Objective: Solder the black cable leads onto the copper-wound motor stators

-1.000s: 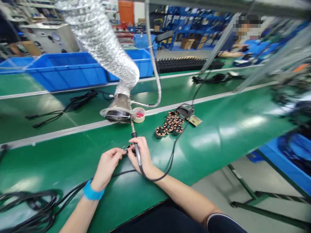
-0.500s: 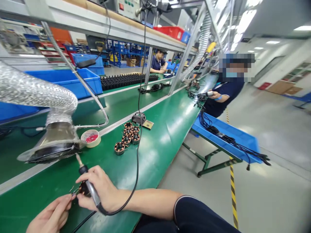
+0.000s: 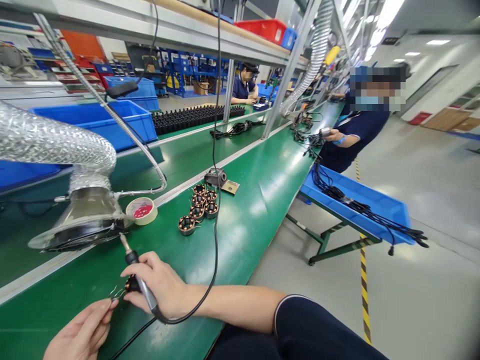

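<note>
My right hand [image 3: 165, 287] is closed around the grey handle of a soldering iron [image 3: 144, 292], its tip pointing up and away. Between the same hand's fingers sits a small copper-wound stator [image 3: 132, 284], partly hidden by the hand. Thin bare wires [image 3: 119, 292] stick out of it towards my left hand [image 3: 84, 327]. That hand pinches at the wire ends with thumb and forefinger; exactly what lies between the fingertips is too small to make out fully. Beyond my hands, several similar stators [image 3: 197, 213] stand grouped on the green bench [image 3: 255, 215].
A fume hood [image 3: 84, 220] on a foil duct stands at left, beside a tape roll [image 3: 141, 210]. A metal block [image 3: 215, 177] lies behind the stators. The iron's black cord [image 3: 216, 240] hangs across the bench. At right are a blue tray [image 3: 397, 210] of cables and a co-worker [image 3: 360, 130].
The view has shifted slightly. Both hands keep their grips, and the wires between them show a bit more clearly. The co-worker at right still holds a metal cylinder.
</note>
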### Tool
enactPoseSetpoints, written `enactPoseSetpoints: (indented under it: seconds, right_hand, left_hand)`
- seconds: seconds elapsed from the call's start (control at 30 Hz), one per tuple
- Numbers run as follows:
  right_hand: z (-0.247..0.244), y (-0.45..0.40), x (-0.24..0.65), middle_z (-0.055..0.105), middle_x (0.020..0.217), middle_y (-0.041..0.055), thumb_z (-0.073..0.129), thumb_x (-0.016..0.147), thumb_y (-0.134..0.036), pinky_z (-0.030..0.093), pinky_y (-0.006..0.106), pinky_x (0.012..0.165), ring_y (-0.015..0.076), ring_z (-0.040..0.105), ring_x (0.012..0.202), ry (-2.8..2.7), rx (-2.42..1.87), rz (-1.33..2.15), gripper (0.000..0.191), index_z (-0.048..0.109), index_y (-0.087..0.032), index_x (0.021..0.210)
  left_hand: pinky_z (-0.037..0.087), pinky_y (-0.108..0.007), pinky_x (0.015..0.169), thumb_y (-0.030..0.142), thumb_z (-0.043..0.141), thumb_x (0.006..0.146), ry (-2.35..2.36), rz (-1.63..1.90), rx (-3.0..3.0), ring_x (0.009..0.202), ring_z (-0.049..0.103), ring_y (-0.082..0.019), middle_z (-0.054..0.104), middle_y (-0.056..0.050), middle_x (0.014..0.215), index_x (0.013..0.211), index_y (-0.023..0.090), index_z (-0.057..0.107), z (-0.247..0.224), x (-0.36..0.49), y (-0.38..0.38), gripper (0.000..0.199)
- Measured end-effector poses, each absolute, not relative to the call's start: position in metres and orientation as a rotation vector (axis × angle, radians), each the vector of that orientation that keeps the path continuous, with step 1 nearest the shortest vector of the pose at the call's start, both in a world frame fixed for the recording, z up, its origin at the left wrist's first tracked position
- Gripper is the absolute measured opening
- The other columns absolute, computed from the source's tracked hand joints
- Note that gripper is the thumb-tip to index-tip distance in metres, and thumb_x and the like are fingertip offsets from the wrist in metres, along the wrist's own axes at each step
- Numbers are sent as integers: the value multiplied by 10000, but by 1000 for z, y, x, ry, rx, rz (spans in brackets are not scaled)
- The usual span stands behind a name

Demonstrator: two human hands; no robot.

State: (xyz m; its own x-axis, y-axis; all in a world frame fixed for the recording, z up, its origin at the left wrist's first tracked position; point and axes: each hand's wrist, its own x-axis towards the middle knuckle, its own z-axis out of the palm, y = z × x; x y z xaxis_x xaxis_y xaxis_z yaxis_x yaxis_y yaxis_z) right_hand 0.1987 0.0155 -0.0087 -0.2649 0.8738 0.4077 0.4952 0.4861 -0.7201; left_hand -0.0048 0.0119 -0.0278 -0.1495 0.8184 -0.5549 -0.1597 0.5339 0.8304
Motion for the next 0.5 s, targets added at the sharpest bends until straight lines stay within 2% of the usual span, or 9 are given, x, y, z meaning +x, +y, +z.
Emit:
enactPoseSetpoints:
  seconds: [0.13,0.23,0.33,0.5]
  right_hand:
    - [-7,16,199,460,1168,67,702,825,-316,512,232,863,127,575,916,-1896,-1116,619,530,499,-215,1304]
    - [-8,16,199,460,1165,64,702,820,-297,514,249,858,135,576,918,-1884,-1118,633,526,498,-223,1299]
    - [-8,16,199,460,1161,55,701,820,-291,514,254,838,135,575,902,-1876,-1118,647,521,499,-235,1297]
    - [-8,16,199,459,1163,52,709,813,-268,510,256,824,132,571,887,-1865,-1120,661,538,494,-242,1306]
  left_hand:
    - [483,-126,543,430,901,543,1425,987,628,700,560,-102,688,-25,847,832,159,732,-9,10,6,431]
    - [359,-125,424,436,894,567,1398,984,646,537,403,-58,610,5,704,842,147,725,3,17,3,433]
    - [294,-138,403,445,891,568,1387,985,667,503,322,-50,561,17,651,856,136,720,8,19,2,456]
    - [274,-144,413,443,883,581,1362,989,691,497,306,-47,538,20,636,849,126,715,9,18,2,447]
